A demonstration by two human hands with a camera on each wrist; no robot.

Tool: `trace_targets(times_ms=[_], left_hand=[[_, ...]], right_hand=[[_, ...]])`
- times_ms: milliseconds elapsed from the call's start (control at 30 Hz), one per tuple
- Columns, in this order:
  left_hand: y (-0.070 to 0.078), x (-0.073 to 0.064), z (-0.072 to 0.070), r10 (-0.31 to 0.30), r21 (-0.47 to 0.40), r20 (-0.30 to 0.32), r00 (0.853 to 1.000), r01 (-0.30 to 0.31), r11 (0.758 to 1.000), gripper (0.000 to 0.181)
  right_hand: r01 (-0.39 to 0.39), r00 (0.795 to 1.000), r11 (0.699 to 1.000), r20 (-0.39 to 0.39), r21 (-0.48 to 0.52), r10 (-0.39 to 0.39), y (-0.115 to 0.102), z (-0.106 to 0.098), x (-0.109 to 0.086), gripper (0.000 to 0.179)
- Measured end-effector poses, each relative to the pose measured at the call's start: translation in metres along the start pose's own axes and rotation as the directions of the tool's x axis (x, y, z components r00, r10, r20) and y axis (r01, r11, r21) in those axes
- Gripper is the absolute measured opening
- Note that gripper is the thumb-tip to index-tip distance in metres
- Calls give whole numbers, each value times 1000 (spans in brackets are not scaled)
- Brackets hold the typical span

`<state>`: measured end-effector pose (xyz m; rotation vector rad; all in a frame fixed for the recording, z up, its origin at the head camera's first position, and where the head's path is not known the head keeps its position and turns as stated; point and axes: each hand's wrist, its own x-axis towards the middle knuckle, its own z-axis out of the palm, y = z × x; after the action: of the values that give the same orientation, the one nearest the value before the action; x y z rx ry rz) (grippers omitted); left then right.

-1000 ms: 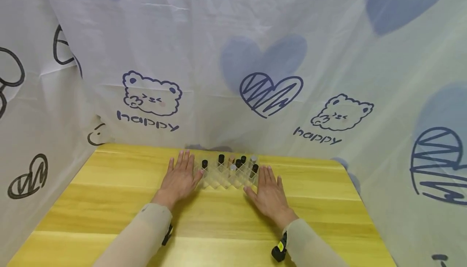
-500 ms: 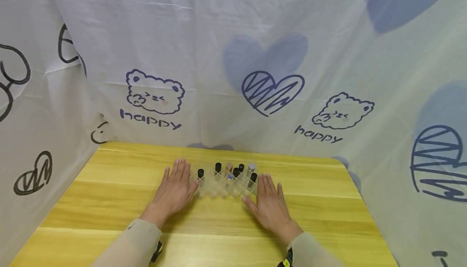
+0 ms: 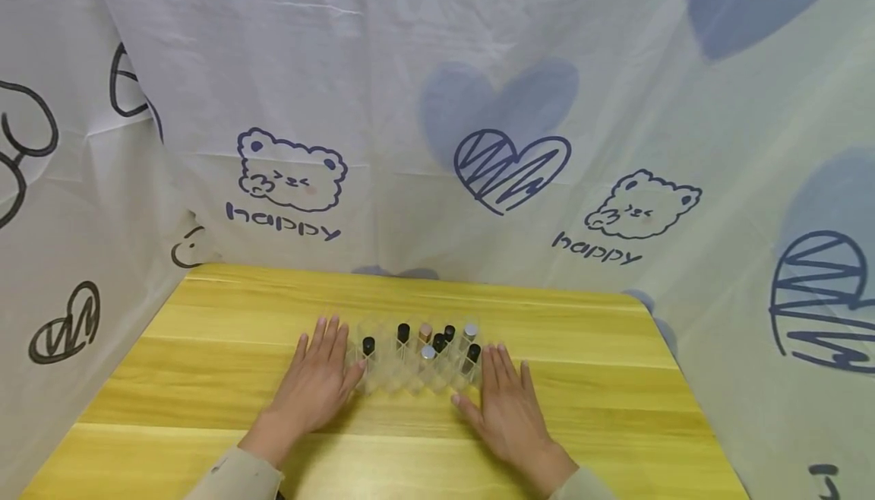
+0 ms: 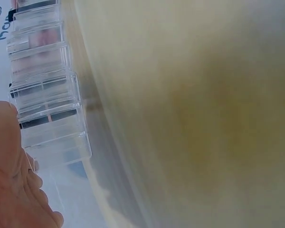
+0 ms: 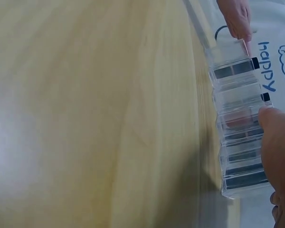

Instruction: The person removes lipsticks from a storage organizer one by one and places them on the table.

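A clear plastic lipstick organizer (image 3: 399,380) with diamond-shaped compartments stands on the wooden table. Several lipstick tubes stand in it, among them a black-capped tube (image 3: 369,346) at the left and a silver-capped tube (image 3: 470,333) at the back right. My left hand (image 3: 311,386) lies along its left end, fingers straight, thumb at the front corner. Along the right end my right hand (image 3: 513,409) rests likewise, thumb toward the front. In the right wrist view the organizer (image 5: 235,97) sits between my right hand (image 5: 280,152) and left hand (image 5: 237,16).
The yellow wood-grain table (image 3: 588,378) extends around the organizer on all sides. A white printed cloth (image 3: 410,204) hangs behind the table's back edge, and more cloth (image 3: 89,204) hangs at the left and right.
Both hands and the organizer between them have slid from near the table's back edge toward me. The tubes moved along with it, and the fingers stay straight.
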<state>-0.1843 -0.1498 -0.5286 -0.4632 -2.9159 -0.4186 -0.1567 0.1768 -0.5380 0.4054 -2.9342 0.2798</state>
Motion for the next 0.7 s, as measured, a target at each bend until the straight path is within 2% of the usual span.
trace_targets(times_ms=[400, 700], left_hand=[[8, -27, -5, -16, -42, -20, 1000, 16, 999, 74], [11, -36, -11, -20, -41, -26, 999, 19, 999, 72]], right_hand=[[-7, 1000, 1000, 13, 7, 7, -9, -3, -26, 91], [0, 1000, 1000, 9, 0, 0, -15, -3, -38, 91]])
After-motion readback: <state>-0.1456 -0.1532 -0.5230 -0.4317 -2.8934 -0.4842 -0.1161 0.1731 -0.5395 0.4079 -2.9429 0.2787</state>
